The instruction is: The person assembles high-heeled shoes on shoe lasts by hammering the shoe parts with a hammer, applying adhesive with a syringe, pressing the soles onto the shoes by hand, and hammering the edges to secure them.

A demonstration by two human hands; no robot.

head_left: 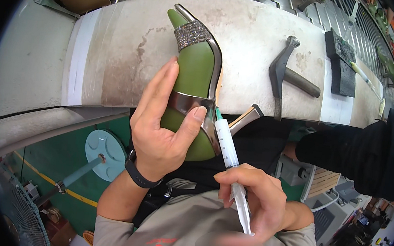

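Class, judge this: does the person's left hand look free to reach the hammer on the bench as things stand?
Probably not: the left hand grips the green shoe last, while the hammer lies unobstructed farther right on the bench.

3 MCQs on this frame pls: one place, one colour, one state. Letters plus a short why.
1. Where does the hammer lie?
A. on the bench, right of the shoe
B. on the floor
C. in the left hand

2. What colour is the shoe form?
A. red
B. green
C. white

3. What does the right hand hold?
A. nothing
B. a brush
C. a syringe

Answers:
1 A: the hammer rests on the bench, right of the shoe form.
2 B: its body is olive green, with metallic straps across it.
3 C: the right hand grips a syringe, tip at the shoe's edge; the left hand clasps the shoe.
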